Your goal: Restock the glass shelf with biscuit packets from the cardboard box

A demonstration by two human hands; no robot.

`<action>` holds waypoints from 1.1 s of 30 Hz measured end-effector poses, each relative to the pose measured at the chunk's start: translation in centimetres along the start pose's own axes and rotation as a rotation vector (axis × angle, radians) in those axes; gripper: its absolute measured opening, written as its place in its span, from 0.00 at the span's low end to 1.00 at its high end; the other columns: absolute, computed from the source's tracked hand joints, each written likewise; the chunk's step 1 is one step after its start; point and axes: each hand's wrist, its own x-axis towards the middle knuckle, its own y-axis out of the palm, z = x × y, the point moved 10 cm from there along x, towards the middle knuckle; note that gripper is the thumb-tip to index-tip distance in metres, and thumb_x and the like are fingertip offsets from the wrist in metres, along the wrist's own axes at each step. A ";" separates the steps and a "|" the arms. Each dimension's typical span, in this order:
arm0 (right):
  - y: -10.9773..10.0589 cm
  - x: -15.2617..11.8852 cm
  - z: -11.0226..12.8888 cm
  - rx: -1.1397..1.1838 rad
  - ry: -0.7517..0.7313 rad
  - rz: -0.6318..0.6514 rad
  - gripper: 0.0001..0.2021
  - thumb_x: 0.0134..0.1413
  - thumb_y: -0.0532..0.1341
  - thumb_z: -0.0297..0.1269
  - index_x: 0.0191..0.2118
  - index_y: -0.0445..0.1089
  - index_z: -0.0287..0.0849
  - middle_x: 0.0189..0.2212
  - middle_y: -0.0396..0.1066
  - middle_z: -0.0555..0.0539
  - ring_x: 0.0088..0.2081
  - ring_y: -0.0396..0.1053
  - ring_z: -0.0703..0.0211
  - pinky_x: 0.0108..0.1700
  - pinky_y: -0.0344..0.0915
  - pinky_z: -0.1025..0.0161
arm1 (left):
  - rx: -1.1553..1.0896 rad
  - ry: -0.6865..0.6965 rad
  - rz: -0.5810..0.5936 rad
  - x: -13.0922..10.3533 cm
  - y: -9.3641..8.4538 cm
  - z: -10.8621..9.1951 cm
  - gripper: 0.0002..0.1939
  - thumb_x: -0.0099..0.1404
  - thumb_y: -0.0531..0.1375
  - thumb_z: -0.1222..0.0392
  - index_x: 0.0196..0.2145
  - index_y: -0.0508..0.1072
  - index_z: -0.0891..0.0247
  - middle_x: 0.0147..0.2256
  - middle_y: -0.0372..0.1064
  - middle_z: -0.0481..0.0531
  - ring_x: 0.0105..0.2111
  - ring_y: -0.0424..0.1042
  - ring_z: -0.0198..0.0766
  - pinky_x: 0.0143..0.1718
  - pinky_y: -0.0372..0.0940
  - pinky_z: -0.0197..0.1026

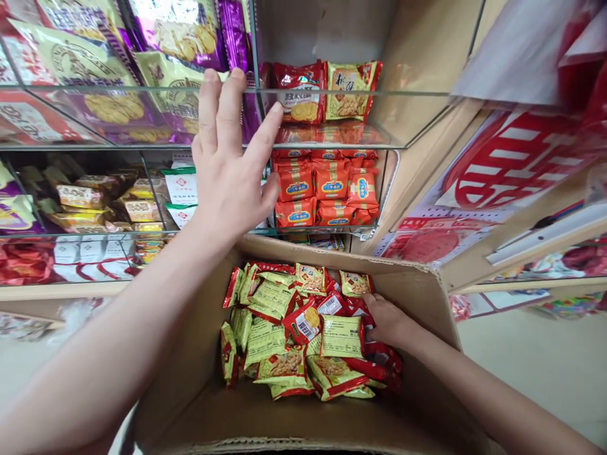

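Note:
My left hand (pixel 237 151) is raised in front of the glass shelf (pixel 332 148), its fingers spread and nothing in them. Behind it, a red cookie packet (pixel 298 95) and a yellow-and-red cookie packet (pixel 349 91) stand side by side in a shelf compartment. My right hand (pixel 386 319) reaches into an open cardboard box (pixel 422 284). There its fingers curl at a red cookie packet (pixel 359 308), with the fingertips partly hidden. Many small yellow and red cookie packets (pixel 341 336) lie in a loose heap in the box.
Purple-and-cream cookie packets (pixel 184 31) fill the upper left compartment. Orange packets (pixel 329 186) are stacked on the shelf below, with gold-wrapped snacks (pixel 83 196) to the left. A glass divider (pixel 256 57) separates the compartments. Red decorations (pixel 512 158) hang at the right.

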 end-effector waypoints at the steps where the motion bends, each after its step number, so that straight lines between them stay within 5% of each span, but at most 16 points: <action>1: 0.1 -0.1 0.2 -0.002 -0.012 0.009 0.28 0.30 0.64 0.29 0.44 0.61 0.33 0.42 0.63 0.36 0.44 0.62 0.47 0.45 0.57 0.58 | 0.014 0.006 0.004 0.0 0.0 0.0 0.32 0.55 0.57 0.66 0.57 0.53 0.65 0.63 0.21 0.43 0.61 0.18 0.49 0.58 0.21 0.52; 7: -0.2 -1.1 1.0 0.011 -0.071 0.067 0.25 0.31 0.62 0.31 0.42 0.60 0.36 0.37 0.68 0.41 0.40 0.66 0.49 0.39 0.59 0.61 | 0.031 0.050 -0.005 0.1 -0.7 -0.4 0.26 0.57 0.57 0.65 0.54 0.58 0.65 0.63 0.24 0.43 0.61 0.21 0.49 0.59 0.25 0.53; 10: -3.2 -2.4 1.0 0.030 -0.070 -0.012 0.21 0.34 0.61 0.33 0.40 0.59 0.39 0.34 0.69 0.44 0.37 0.67 0.51 0.36 0.60 0.61 | -0.079 0.086 -0.099 -1.6 -1.7 -1.9 0.25 0.57 0.58 0.61 0.53 0.60 0.65 0.63 0.34 0.48 0.61 0.28 0.52 0.59 0.29 0.55; 12: -6.7 -3.9 1.6 0.076 -0.086 -0.172 0.17 0.38 0.60 0.34 0.39 0.59 0.41 0.34 0.68 0.45 0.37 0.67 0.51 0.36 0.61 0.60 | -0.291 0.064 -0.081 -3.6 -1.2 -3.2 0.25 0.56 0.59 0.59 0.52 0.61 0.63 0.61 0.42 0.52 0.60 0.40 0.50 0.59 0.40 0.54; 15: -12.2 -7.4 3.9 0.215 -0.224 -0.514 0.15 0.46 0.58 0.36 0.41 0.58 0.44 0.38 0.66 0.45 0.41 0.65 0.53 0.39 0.62 0.58 | -0.746 -0.257 0.340 -7.7 4.2 -4.7 0.25 0.62 0.53 0.58 0.56 0.53 0.56 0.57 0.53 0.54 0.56 0.54 0.45 0.52 0.58 0.48; 17: -14.5 -10.0 6.6 0.295 -0.431 -0.701 0.15 0.47 0.58 0.32 0.43 0.57 0.45 0.40 0.64 0.45 0.42 0.64 0.54 0.42 0.63 0.56 | -0.932 -0.514 0.519 -10.4 6.5 -5.9 0.26 0.61 0.53 0.52 0.56 0.53 0.55 0.60 0.47 0.53 0.59 0.48 0.46 0.53 0.57 0.48; 20: -15.5 -13.2 10.3 0.289 -0.740 -0.888 0.15 0.48 0.55 0.24 0.43 0.57 0.43 0.40 0.63 0.44 0.45 0.61 0.54 0.45 0.63 0.53 | -1.195 -0.853 0.517 -12.0 7.0 -6.8 0.28 0.60 0.53 0.45 0.56 0.51 0.49 0.61 0.45 0.49 0.61 0.41 0.45 0.54 0.54 0.49; 22: -15.3 -14.6 11.7 0.243 -0.863 -1.001 0.17 0.47 0.54 0.21 0.44 0.57 0.42 0.42 0.61 0.43 0.48 0.58 0.52 0.48 0.61 0.49 | -1.311 -1.076 0.463 -12.8 6.9 -6.4 0.28 0.59 0.54 0.45 0.55 0.52 0.46 0.58 0.51 0.49 0.59 0.48 0.45 0.52 0.57 0.47; 26: -14.9 -15.8 12.4 0.163 -0.952 -1.176 0.20 0.44 0.56 0.18 0.45 0.58 0.39 0.46 0.57 0.42 0.50 0.56 0.48 0.51 0.58 0.41 | -1.578 -1.304 0.782 -15.4 8.0 -8.7 0.24 0.57 0.58 0.47 0.49 0.61 0.55 0.43 0.69 0.55 0.37 0.71 0.43 0.31 0.68 0.43; 28: -14.9 -15.8 12.5 0.122 -0.953 -1.195 0.20 0.43 0.56 0.18 0.45 0.57 0.38 0.47 0.57 0.42 0.50 0.56 0.48 0.52 0.57 0.40 | -1.680 -1.300 0.829 -15.7 8.3 -9.1 0.19 0.56 0.60 0.50 0.43 0.66 0.60 0.34 0.71 0.53 0.30 0.71 0.38 0.27 0.67 0.40; 30: -14.9 -15.5 12.9 0.079 -0.931 -1.142 0.20 0.43 0.55 0.18 0.45 0.58 0.38 0.47 0.57 0.42 0.52 0.55 0.48 0.53 0.55 0.39 | -1.689 -1.281 0.720 -15.4 8.5 -8.1 0.16 0.53 0.63 0.56 0.40 0.68 0.62 0.30 0.71 0.50 0.28 0.71 0.34 0.30 0.67 0.38; 33: -14.7 -14.0 13.1 0.116 -0.857 -0.887 0.21 0.42 0.53 0.20 0.44 0.60 0.43 0.50 0.58 0.43 0.56 0.51 0.48 0.55 0.57 0.45 | -1.565 -1.193 0.573 -14.6 8.4 -6.3 0.16 0.50 0.65 0.61 0.37 0.69 0.63 0.29 0.72 0.47 0.27 0.70 0.32 0.33 0.66 0.36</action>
